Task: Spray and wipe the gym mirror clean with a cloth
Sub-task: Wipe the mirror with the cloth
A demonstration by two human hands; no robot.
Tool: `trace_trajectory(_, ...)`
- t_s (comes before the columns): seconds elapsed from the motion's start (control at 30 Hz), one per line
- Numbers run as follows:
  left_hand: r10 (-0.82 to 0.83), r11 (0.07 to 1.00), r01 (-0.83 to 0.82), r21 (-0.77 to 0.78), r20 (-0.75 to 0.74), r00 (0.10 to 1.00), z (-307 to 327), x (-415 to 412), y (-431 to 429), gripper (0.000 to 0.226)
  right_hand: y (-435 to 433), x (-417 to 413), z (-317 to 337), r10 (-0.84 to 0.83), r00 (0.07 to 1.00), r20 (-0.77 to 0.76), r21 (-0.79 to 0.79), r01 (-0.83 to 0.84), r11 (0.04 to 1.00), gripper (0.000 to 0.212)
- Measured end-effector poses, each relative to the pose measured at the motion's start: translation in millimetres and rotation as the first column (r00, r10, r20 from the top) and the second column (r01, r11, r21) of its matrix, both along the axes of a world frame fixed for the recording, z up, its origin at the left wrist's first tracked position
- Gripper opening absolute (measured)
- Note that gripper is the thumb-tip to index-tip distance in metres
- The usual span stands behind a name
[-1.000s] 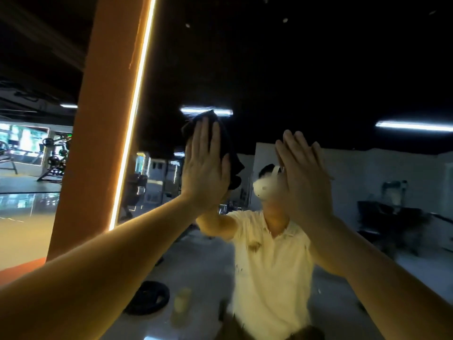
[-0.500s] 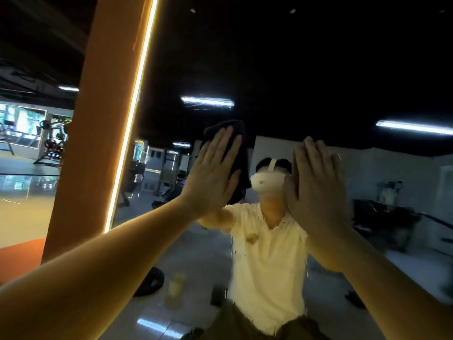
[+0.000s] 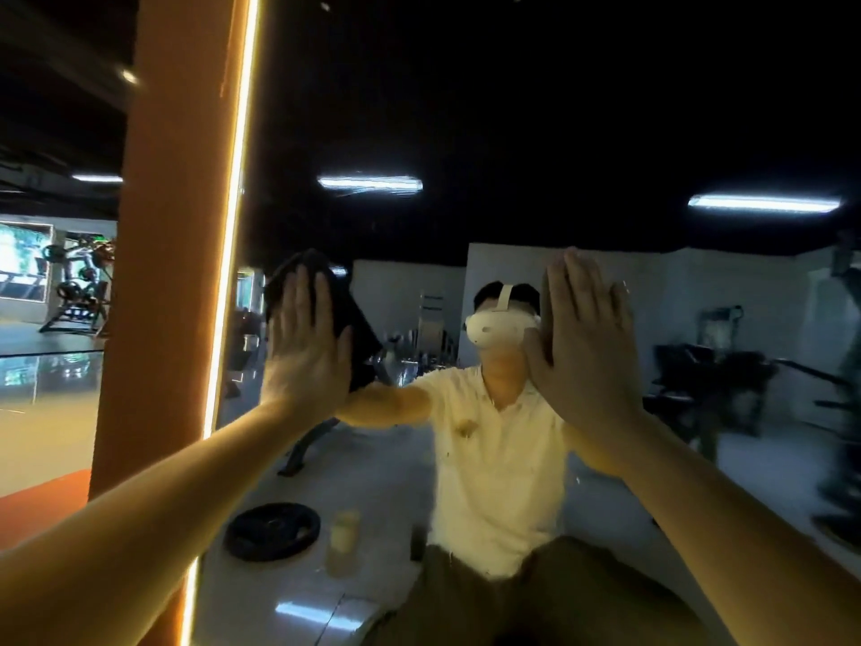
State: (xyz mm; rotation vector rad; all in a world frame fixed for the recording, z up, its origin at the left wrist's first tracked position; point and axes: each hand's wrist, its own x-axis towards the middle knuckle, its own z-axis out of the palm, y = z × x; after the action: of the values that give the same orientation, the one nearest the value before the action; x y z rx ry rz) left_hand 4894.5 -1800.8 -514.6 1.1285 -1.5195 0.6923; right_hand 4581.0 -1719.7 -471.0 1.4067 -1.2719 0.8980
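The gym mirror [image 3: 536,132] fills most of the view and reflects me and the dark room. My left hand [image 3: 307,347] lies flat with straight fingers, pressing a dark cloth [image 3: 349,319] against the glass near the mirror's lit left edge. The cloth sticks out above and to the right of the fingers. My right hand [image 3: 582,338] is flat on the glass too, fingers straight and together, with nothing under it. A pale spray bottle [image 3: 342,540] shows low in the mirror's reflection, standing on the floor.
An orange pillar [image 3: 172,254] with a bright light strip [image 3: 233,226] borders the mirror on the left. Gym machines [image 3: 79,291] stand far left. Reflected in the glass are a black weight plate [image 3: 272,531] on the floor and dark equipment [image 3: 713,389] at right.
My left hand has slid the cloth across the glass, first right and down, then back left toward the light strip. The right hand stays flat on the mirror. My view has tilted.
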Motion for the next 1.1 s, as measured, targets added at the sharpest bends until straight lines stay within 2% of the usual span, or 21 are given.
trace_trajectory(0.13,-0.092,0.993,0.098,-0.068,0.091,0.992,-7.0,-86.2,17.3,0.072,18.1,-27.6,-29.3,-0.017,0.999,0.034,-0.016,0.018,1.000,0.069)
trace_trajectory(0.3,-0.111,0.987,0.142,-0.071,0.324,0.939,-20.5,-187.8,44.3,0.068,24.0,-59.0,-44.1,0.074,0.997,-0.002,0.079,-0.074,0.994,0.069)
trace_trajectory(0.37,-0.119,0.987,0.151,-0.061,0.358,0.926,-27.8,-220.6,51.5,0.067,28.9,-63.5,-39.5,0.126,0.992,-0.008,0.110,-0.124,0.986,0.071)
trace_trajectory(0.53,-0.032,0.987,0.100,-0.125,0.453,0.891,-27.3,-225.0,54.6,0.064,35.0,-64.1,-37.0,0.168,0.986,0.000,0.119,-0.167,0.979,0.066)
trace_trajectory(0.6,-0.031,0.990,0.085,-0.112,0.411,0.911,-29.7,-204.7,51.3,0.064,34.5,-54.6,-43.8,0.197,0.980,0.007,0.077,-0.196,0.977,0.063)
trace_trajectory(0.7,-0.061,0.996,0.073,-0.054,0.192,0.980,-42.8,-152.5,39.8,0.066,29.3,-31.7,-64.9,0.241,0.971,-0.005,0.051,-0.240,0.969,0.067)
trace_trajectory(0.77,-0.046,0.998,0.050,-0.033,0.103,0.994,-55.3,-106.8,31.3,0.067,23.4,-17.1,-78.7,0.244,0.969,-0.036,0.064,-0.242,0.968,0.069)
trace_trajectory(0.87,0.013,0.999,-0.013,0.049,-0.014,1.000,-78.0,-38.4,19.0,0.069,11.7,-1.6,-90.1,0.214,0.975,-0.062,0.089,-0.208,0.974,0.069)
trace_trajectory(0.97,0.154,0.981,-0.131,0.141,-0.161,0.975,-106.1,19.1,7.9,0.071,4.2,2.7,-97.2,0.161,0.985,-0.065,0.107,-0.154,0.982,0.071)
trace_trajectory(1.1,0.241,0.960,-0.210,0.187,-0.164,0.957,-125.1,55.0,2.1,0.070,2.0,-3.4,-97.7,0.154,0.984,-0.089,0.120,-0.143,0.982,0.071)
